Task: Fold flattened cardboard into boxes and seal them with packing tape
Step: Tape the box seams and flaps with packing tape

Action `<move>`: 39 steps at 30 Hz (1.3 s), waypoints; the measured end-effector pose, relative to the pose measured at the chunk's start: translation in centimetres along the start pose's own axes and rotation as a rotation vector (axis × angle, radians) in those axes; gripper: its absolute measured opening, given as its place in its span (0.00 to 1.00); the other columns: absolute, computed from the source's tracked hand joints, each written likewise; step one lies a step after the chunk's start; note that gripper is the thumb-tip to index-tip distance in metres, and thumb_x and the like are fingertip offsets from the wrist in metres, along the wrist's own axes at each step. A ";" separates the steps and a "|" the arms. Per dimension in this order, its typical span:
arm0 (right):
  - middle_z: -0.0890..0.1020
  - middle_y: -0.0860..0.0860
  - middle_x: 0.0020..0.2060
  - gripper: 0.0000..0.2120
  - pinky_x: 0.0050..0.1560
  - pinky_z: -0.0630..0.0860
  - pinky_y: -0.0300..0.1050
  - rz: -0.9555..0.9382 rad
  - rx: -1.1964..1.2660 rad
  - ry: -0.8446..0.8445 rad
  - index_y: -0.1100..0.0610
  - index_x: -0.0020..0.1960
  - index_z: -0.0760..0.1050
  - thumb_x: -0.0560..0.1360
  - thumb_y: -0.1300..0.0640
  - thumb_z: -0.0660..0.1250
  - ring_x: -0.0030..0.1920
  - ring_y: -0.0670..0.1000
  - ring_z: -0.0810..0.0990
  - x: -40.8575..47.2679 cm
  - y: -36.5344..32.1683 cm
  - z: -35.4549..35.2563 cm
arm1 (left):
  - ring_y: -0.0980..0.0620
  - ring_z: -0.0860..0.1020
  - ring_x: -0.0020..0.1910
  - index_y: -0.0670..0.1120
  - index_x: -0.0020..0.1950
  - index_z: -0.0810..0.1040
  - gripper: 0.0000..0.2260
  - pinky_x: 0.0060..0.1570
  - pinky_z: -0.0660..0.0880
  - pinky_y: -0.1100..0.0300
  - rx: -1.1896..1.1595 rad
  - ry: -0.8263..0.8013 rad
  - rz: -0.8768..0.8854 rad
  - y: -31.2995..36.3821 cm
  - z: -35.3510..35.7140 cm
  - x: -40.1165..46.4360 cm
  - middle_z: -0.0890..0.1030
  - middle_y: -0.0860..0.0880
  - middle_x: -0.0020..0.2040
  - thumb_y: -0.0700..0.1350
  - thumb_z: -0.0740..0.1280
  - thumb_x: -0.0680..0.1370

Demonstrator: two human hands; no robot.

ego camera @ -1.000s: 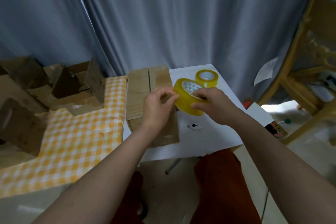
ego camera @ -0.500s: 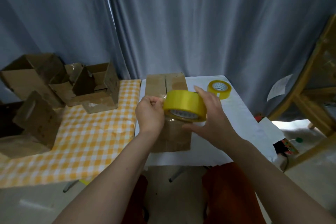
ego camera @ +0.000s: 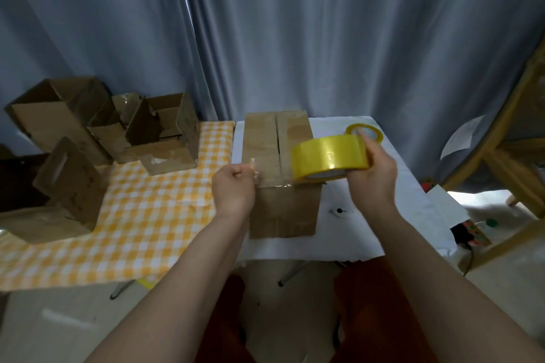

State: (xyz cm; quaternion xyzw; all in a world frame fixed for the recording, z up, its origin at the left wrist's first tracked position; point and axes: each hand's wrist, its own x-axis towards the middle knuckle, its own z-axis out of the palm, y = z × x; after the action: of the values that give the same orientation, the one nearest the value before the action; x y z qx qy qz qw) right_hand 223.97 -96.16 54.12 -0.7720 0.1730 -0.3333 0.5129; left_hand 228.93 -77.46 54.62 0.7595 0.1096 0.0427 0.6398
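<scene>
Right hand (ego camera: pixel 372 174) curled around yellow tape roll (ego camera: pixel 328 157), raised over the right edge of the cardboard box (ego camera: pixel 280 174) on the white table (ego camera: pixel 368 233). Left hand (ego camera: pixel 234 190) pinching the clear tape end (ego camera: pixel 256 174), stretched leftward across the box top. Second tape roll (ego camera: pixel 365 132) far right on the table; more folded boxes (ego camera: pixel 103 132) far left on the checked cloth (ego camera: pixel 141 215).

far tape roll (ego camera: pixel 366 132) partly hidden, perhaps half
</scene>
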 end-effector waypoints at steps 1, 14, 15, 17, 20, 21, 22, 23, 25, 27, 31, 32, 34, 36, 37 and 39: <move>0.79 0.48 0.52 0.27 0.49 0.71 0.29 0.011 -0.050 0.024 0.54 0.69 0.72 0.71 0.68 0.65 0.50 0.46 0.76 0.4 0.5 -0.5 | 0.55 0.75 0.38 0.40 0.46 0.81 0.05 0.36 0.70 0.65 -0.022 0.007 -0.025 -0.3 -0.7 0.4 0.78 0.51 0.37 0.38 0.65 0.79; 0.73 0.59 0.59 0.27 0.52 0.72 0.54 -0.241 -0.378 -0.044 0.56 0.66 0.68 0.68 0.72 0.59 0.58 0.60 0.72 0.2 2.1 -1.6 | 0.42 0.78 0.55 0.44 0.41 0.79 0.07 0.53 0.75 0.53 -0.027 0.026 -0.237 -1.9 -3.3 1.2 0.82 0.43 0.49 0.37 0.66 0.78; 0.72 0.60 0.60 0.28 0.49 0.72 0.56 -0.296 -0.548 -0.053 0.57 0.66 0.68 0.68 0.73 0.60 0.58 0.62 0.70 0.3 2.5 -2.1 | 0.43 0.78 0.55 0.45 0.41 0.79 0.06 0.52 0.74 0.54 -0.020 0.037 -0.252 -2.2 -3.7 1.4 0.82 0.44 0.48 0.37 0.67 0.78; 0.71 0.61 0.60 0.27 0.47 0.73 0.59 -0.267 -0.677 -0.074 0.57 0.66 0.68 0.69 0.73 0.62 0.59 0.64 0.69 0.5 3.1 -2.7 | 0.47 0.77 0.50 0.44 0.41 0.79 0.05 0.51 0.72 0.56 -0.001 -0.016 -0.269 -2.5 -3.9 1.6 0.80 0.48 0.44 0.38 0.68 0.77; 0.71 0.61 0.59 0.24 0.47 0.73 0.60 -0.237 -0.722 -0.084 0.59 0.65 0.68 0.70 0.72 0.63 0.59 0.64 0.69 0.5 3.4 -2.7 | 0.51 0.73 0.44 0.41 0.43 0.78 0.03 0.55 0.73 0.55 0.012 -0.056 -0.302 -2.7 -3.7 1.5 0.78 0.47 0.43 0.38 0.69 0.77; 0.72 0.62 0.58 0.24 0.46 0.73 0.59 -0.253 -0.740 -0.089 0.60 0.64 0.68 0.70 0.72 0.63 0.58 0.64 0.70 0.5 3.5 -2.7 | 0.51 0.73 0.44 0.41 0.42 0.78 0.04 0.56 0.73 0.54 0.011 -0.065 -0.312 -2.7 -3.7 1.5 0.77 0.47 0.42 0.38 0.69 0.77; 0.73 0.62 0.57 0.23 0.45 0.73 0.59 -0.271 -0.744 -0.081 0.60 0.63 0.69 0.70 0.72 0.63 0.57 0.64 0.70 0.5 3.7 -2.7 | 0.50 0.72 0.44 0.41 0.40 0.78 0.06 0.56 0.73 0.54 0.014 -0.075 -0.319 -2.7 -3.6 1.6 0.77 0.47 0.41 0.38 0.69 0.77; 0.73 0.62 0.55 0.22 0.44 0.72 0.58 -0.277 -0.742 -0.068 0.61 0.63 0.70 0.70 0.72 0.63 0.56 0.65 0.71 0.6 3.8 -2.7 | 0.50 0.72 0.44 0.42 0.39 0.78 0.06 0.57 0.73 0.53 0.023 -0.084 -0.324 -2.7 -3.6 1.8 0.78 0.47 0.41 0.39 0.69 0.77; 0.74 0.63 0.53 0.21 0.44 0.72 0.58 -0.292 -0.751 -0.041 0.62 0.61 0.71 0.69 0.73 0.62 0.54 0.65 0.71 0.9 4.2 -2.8 | 0.49 0.72 0.44 0.41 0.42 0.79 0.04 0.59 0.74 0.51 0.033 -0.092 -0.327 -2.7 -3.3 2.0 0.80 0.44 0.45 0.39 0.69 0.77; 0.75 0.64 0.51 0.21 0.46 0.72 0.59 -0.319 -0.779 -0.025 0.63 0.59 0.72 0.68 0.74 0.63 0.52 0.66 0.72 1.3 4.6 -2.7 | 0.44 0.77 0.49 0.40 0.47 0.79 0.03 0.55 0.74 0.52 0.036 -0.083 -0.326 -2.7 -3.0 2.1 0.80 0.40 0.51 0.40 0.69 0.77; 0.75 0.65 0.49 0.21 0.45 0.73 0.60 -0.363 -0.848 -0.023 0.63 0.57 0.72 0.66 0.75 0.66 0.48 0.66 0.73 1.7 4.8 -2.2 | 0.38 0.74 0.63 0.38 0.53 0.79 0.07 0.60 0.73 0.50 0.056 -0.054 -0.326 -2.6 -2.1 2.6 0.78 0.38 0.60 0.41 0.67 0.78; 0.75 0.65 0.49 0.22 0.44 0.74 0.60 -0.366 -0.859 -0.032 0.63 0.56 0.72 0.65 0.76 0.67 0.47 0.66 0.73 1.7 4.8 -2.1 | 0.39 0.75 0.62 0.38 0.53 0.79 0.07 0.57 0.73 0.52 0.065 -0.049 -0.322 -2.5 -1.9 2.8 0.78 0.39 0.60 0.41 0.66 0.79; 0.75 0.64 0.49 0.23 0.42 0.74 0.57 -0.361 -0.877 -0.055 0.63 0.56 0.72 0.64 0.75 0.70 0.48 0.65 0.73 1.8 4.7 -1.9 | 0.42 0.75 0.56 0.38 0.52 0.78 0.06 0.52 0.70 0.55 0.073 -0.032 -0.311 -2.5 -1.8 3.0 0.78 0.40 0.59 0.40 0.65 0.80; 0.74 0.63 0.50 0.25 0.40 0.74 0.55 -0.362 -0.923 -0.076 0.61 0.57 0.71 0.63 0.74 0.73 0.49 0.64 0.72 2.0 4.8 -2.0 | 0.43 0.75 0.54 0.37 0.53 0.78 0.06 0.53 0.71 0.54 0.084 -0.016 -0.303 -2.5 -1.9 3.2 0.78 0.41 0.57 0.39 0.64 0.80; 0.74 0.63 0.51 0.26 0.40 0.74 0.55 -0.359 -0.950 -0.091 0.61 0.57 0.71 0.62 0.72 0.75 0.50 0.64 0.72 2.1 4.8 -2.1 | 0.43 0.75 0.54 0.38 0.50 0.78 0.05 0.53 0.71 0.54 0.096 -0.012 -0.304 -2.5 -2.0 3.2 0.78 0.41 0.55 0.39 0.65 0.79; 0.74 0.64 0.53 0.27 0.42 0.75 0.55 -0.332 -0.989 -0.113 0.61 0.58 0.71 0.62 0.71 0.76 0.52 0.65 0.72 2.2 4.9 -2.1 | 0.41 0.76 0.55 0.40 0.42 0.77 0.06 0.56 0.73 0.52 0.104 -0.014 -0.305 -2.6 -2.1 3.3 0.77 0.42 0.51 0.39 0.66 0.79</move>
State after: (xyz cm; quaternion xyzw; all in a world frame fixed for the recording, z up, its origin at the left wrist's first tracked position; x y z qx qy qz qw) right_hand 224.52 -100.94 50.98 -0.9557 0.1572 -0.2463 0.0361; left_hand 231.40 -74.26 52.19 0.7665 0.2213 -0.0662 0.5992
